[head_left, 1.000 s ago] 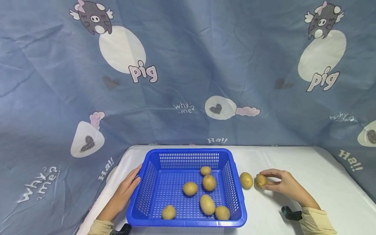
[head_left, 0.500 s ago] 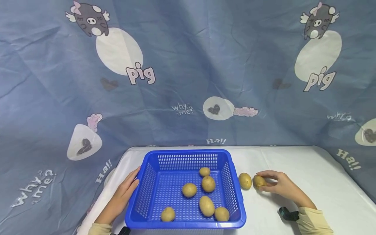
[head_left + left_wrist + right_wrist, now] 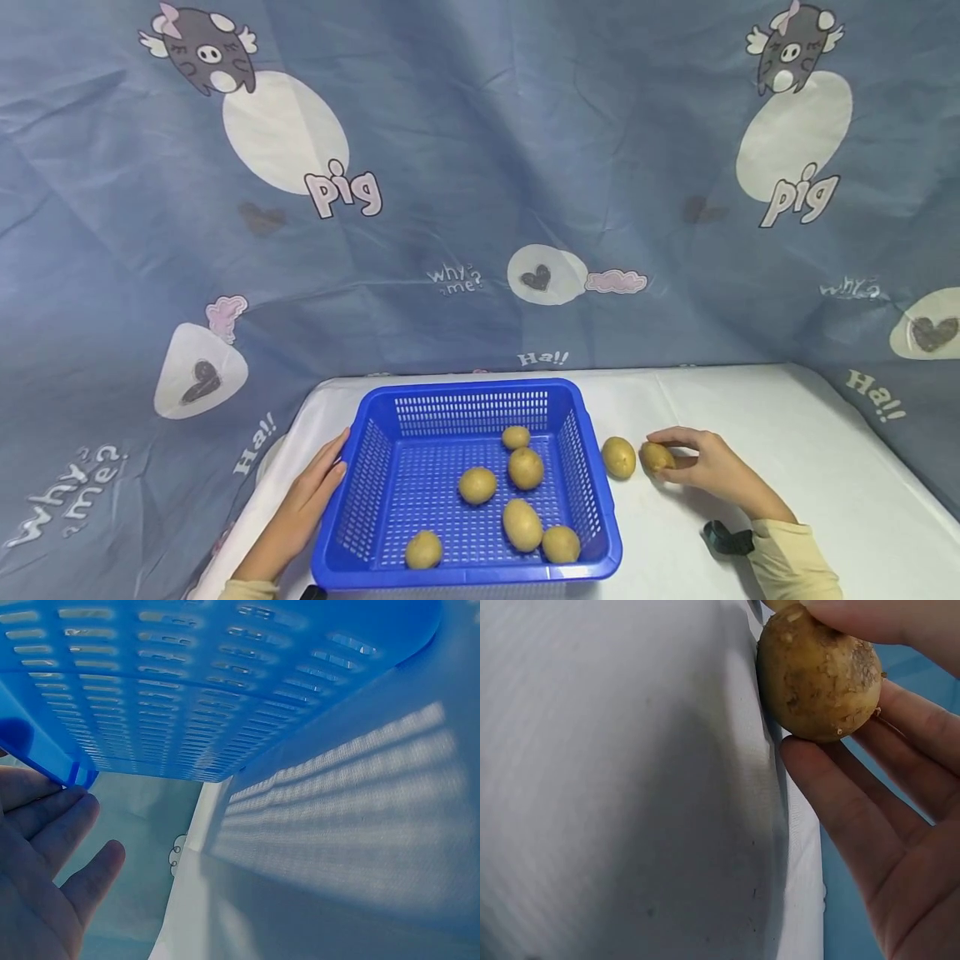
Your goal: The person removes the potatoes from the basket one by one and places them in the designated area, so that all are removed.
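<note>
A blue plastic basket (image 3: 467, 575) stands on the white-covered table with several potatoes (image 3: 477, 485) spread over its floor. My left hand (image 3: 307, 498) rests along its left rim, fingers extended. From the left wrist view, those fingertips (image 3: 88, 808) touch the rim's underside beside the slotted wall. Right of the basket, my right hand (image 3: 708, 467) pinches a brown-spotted potato (image 3: 817, 679) between thumb and fingers, low at the tabletop. Another potato (image 3: 618, 457) lies between that hand and the basket's right wall.
The white cloth (image 3: 780, 433) covers the table out to its edges. Behind it hangs a blue curtain (image 3: 450, 333) printed with cartoon pigs. A dark wrist strap (image 3: 727, 539) sits by the right sleeve.
The head view has shifted slightly, so everything sits a bit further left. The potato in my right hand has turned a little between the fingers. My left hand stays on the rim.
</note>
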`<state>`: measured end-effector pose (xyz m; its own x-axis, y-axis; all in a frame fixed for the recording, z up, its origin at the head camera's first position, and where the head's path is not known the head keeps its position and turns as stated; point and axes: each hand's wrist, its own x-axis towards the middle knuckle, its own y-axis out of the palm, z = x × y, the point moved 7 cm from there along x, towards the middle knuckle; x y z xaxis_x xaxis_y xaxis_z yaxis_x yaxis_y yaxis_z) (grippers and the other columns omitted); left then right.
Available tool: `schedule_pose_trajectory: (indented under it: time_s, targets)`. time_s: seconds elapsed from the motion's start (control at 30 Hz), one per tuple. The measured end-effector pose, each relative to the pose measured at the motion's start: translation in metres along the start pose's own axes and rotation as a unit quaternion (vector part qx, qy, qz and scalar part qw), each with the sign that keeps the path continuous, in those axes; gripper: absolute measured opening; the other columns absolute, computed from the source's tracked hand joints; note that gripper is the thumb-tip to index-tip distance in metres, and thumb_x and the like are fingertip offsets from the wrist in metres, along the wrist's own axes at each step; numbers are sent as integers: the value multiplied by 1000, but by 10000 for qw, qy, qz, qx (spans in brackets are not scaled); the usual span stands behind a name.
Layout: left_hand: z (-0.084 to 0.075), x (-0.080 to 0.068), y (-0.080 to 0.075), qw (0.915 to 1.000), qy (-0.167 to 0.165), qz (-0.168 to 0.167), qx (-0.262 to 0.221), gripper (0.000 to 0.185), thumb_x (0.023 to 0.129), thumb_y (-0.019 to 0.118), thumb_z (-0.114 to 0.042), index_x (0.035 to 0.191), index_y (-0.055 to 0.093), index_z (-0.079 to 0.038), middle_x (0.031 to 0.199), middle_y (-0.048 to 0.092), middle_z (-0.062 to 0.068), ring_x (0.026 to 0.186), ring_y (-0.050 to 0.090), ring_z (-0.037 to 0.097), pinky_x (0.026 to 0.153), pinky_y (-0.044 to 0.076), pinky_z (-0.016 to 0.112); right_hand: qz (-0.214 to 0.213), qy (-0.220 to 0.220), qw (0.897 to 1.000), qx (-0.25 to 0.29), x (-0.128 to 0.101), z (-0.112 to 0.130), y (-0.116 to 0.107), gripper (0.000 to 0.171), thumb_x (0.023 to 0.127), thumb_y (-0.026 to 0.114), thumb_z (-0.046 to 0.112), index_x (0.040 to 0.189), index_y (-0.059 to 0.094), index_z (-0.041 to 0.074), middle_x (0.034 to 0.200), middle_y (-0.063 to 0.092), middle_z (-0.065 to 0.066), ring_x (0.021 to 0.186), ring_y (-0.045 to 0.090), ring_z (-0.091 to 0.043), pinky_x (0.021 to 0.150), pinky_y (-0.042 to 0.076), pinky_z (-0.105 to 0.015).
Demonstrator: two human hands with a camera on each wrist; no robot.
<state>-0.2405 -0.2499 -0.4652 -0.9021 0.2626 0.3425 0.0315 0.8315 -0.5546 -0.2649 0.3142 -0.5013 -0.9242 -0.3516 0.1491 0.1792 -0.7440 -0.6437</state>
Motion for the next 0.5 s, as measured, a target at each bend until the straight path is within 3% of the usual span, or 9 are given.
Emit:
schedule_pose_trajectory:
  time_s: [0.27,0.5]
  targets:
    - [-1,-1,0,10000,22,0,-60,50,112,39,-14,161,35,-8,162,38,26,138,26,-24,107,21,-5,22,175,9998,-48,3,2,1,51,80,87,9,126,68,-2,127,68,-24,117,66,-41,92,62,-38]
    - [-1,1,0,10000,15,7,12,50,112,39,-14,161,35,-8,161,39,26,139,26,-24,107,21,-5,-150,263,9995,80,1,0,0,51,79,87,4,125,68,-3,126,69,-24,116,66,-46,90,63,-35]
